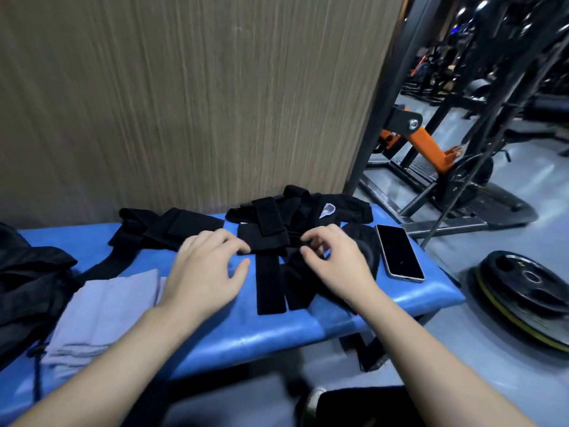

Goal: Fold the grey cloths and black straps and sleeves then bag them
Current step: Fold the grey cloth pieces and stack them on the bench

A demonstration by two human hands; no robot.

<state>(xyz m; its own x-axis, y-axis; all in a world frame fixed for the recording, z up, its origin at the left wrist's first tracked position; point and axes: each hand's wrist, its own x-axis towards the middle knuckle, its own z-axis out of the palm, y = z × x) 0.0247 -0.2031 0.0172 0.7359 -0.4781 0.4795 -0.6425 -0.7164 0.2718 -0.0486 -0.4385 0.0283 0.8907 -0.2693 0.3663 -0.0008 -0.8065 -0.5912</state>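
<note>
Black straps [270, 282] lie across the blue bench [277, 331], with a folded black pad [264, 238] on top of them. My left hand [206, 272] hovers just left of the straps, fingertips touching the pad's left edge. My right hand [334, 260] pinches black fabric at the pad's right side, over a dark rounded sleeve [366, 241]. More black straps and sleeves [172, 226] lie at the back left, and another heap [311, 204] at the back middle. A folded grey cloth [101, 312] rests at the front left. A black bag [27, 285] sits at the far left.
A phone [399, 252] lies face up on the bench's right end. A wood-grain wall panel [184, 103] stands right behind the bench. Weight plates [523, 291] lie on the floor to the right, and an orange and black gym machine [431, 149] stands beyond.
</note>
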